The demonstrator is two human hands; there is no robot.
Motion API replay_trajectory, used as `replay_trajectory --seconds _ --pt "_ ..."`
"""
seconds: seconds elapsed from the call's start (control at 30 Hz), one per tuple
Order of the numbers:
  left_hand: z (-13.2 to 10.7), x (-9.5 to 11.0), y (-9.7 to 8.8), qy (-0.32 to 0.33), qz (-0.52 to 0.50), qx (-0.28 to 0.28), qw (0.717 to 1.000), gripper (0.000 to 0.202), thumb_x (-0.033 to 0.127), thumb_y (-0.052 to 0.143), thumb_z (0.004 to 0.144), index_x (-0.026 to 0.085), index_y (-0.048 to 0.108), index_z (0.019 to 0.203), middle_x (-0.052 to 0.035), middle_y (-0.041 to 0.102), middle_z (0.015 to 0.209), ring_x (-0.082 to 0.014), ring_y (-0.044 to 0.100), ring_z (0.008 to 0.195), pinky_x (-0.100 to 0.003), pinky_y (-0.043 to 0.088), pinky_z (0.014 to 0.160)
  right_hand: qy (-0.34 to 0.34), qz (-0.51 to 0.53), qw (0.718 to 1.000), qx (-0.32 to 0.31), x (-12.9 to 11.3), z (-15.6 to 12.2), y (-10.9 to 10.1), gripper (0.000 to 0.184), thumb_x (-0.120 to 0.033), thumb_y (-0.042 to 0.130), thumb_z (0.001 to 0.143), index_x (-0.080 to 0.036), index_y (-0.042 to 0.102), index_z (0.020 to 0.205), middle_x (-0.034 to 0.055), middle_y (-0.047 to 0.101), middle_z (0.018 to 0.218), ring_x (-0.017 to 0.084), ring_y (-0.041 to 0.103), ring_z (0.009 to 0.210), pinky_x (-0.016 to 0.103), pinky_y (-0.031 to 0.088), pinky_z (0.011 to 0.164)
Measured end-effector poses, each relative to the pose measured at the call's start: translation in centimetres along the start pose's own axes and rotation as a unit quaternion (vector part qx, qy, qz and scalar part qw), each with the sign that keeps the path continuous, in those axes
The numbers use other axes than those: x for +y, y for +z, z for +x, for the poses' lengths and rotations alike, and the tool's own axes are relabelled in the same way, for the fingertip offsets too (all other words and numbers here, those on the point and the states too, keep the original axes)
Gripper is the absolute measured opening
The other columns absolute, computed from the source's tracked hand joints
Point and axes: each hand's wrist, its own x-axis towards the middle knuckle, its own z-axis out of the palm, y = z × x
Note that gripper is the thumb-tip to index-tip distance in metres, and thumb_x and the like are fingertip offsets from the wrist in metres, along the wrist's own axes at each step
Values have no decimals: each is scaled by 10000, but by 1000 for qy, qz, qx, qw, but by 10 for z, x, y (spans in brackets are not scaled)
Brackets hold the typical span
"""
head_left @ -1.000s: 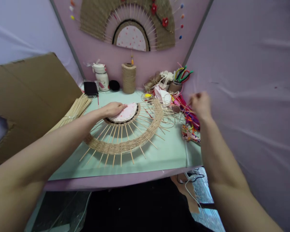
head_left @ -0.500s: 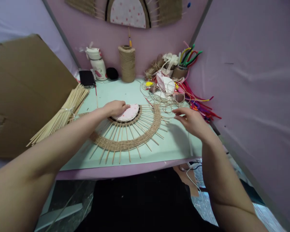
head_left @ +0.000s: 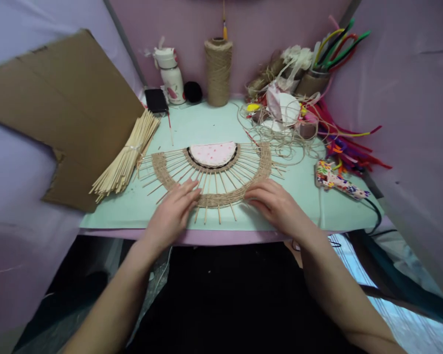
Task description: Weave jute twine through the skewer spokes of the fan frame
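A half-round weaving (head_left: 221, 200) of brown twine on thin wooden sticks lies on the pale green tabletop, curved side toward me. At its centre is a white half-circle (head_left: 213, 153) with pink spots, edged in black and twine. My left hand (head_left: 175, 206) is closed over the front left of the outer twine band, fingers across the sticks. On the front right of the same band, my right hand (head_left: 271, 199) has its fingers curled over the edge. Both hands hide parts of the band and some stick ends; the thumbs are hard to make out.
Left are a bundle of sticks (head_left: 123, 162) and a cardboard sheet (head_left: 70, 113). Behind stand a phone (head_left: 156, 101), a bottle (head_left: 173, 81) and a twine spool (head_left: 218, 73). Right are tangled twine (head_left: 276, 140), pipe cleaners (head_left: 354, 140), a tool cup (head_left: 313, 82) and a patterned glue gun (head_left: 339, 183).
My left hand has left the spotted centre and moved down to the outer band. My right hand has come left from beside the weaving onto the band. The view has tilted down and shifted.
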Motion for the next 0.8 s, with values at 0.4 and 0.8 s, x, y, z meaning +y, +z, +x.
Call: replay_trajectory --seconds 0.4,0.8 --pt "-38 -1 32 -3 81 50 995 454 198 429 919 275 558 1347 -83 522 1437 -256 400 1397 -570 210 1175 37 -91 995 29 3 -16 3 184 -244 510 934 -232 685 989 94 693 1026 262 611 948 437 479 855" --pt "-38 -4 32 10 100 56 993 377 268 476 921 323 628 1261 -71 522 1435 -278 416 1385 -586 139 1173 42 -118 991 38 29 -11 -10 262 -154 464 930 -230 677 1062 98 658 1106 258 573 1042 428 479 896"
